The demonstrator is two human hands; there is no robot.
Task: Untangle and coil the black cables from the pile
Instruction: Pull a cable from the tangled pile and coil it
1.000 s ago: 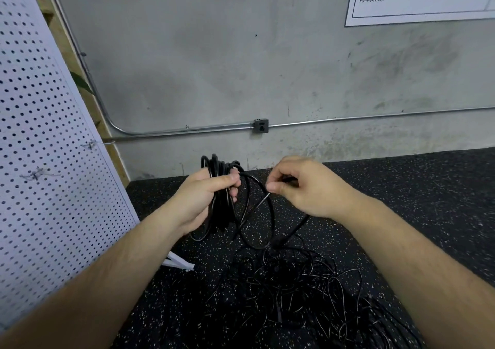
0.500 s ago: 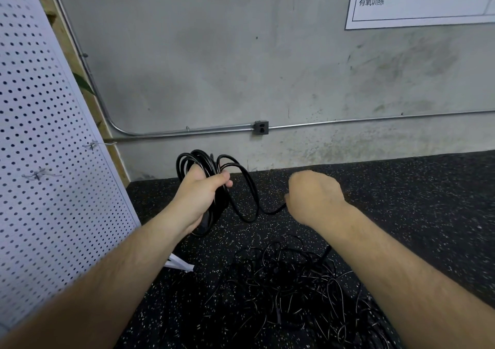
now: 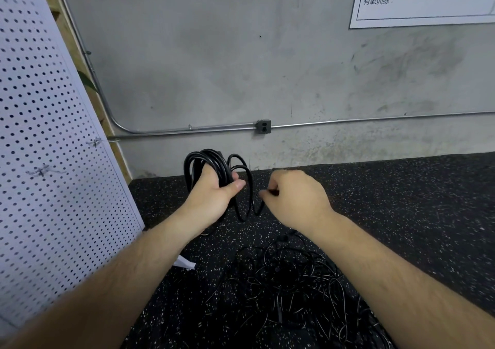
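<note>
**One cable partly coiled, most of the pile untouched**

We have a coil (image 3: 204,161) of black cable going. Our left hand (image 3: 211,196) is wrapped around it, thumb across the front, holding several turns upright above the floor (image 3: 401,201), close to the edge where the floor meets the wall (image 3: 241,67). From that bundle a loose strand (image 3: 247,205) sags down and rises to our right hand (image 3: 300,201), which pinches it between thumb and curled fingers just beside the coil. Past the right hand we cannot follow the strand, as the wrist hides it, though we judge that it runs down to the heap below.

That heap is the bulk of the job. The pile (image 3: 289,284) lies on the floor between our forearms, well out from the wall edge and to the right of the pegboard (image 3: 53,161). It is a dense snarl of thin black cables with many crossings. We cannot count the cables in it.

By our reckoning we are early on: one cable has several turns gathered but is not finished. We see no finished coil set down on the floor. What is left is to draw the rest of this cable free, close off the coil, then work through the tangle.
</note>
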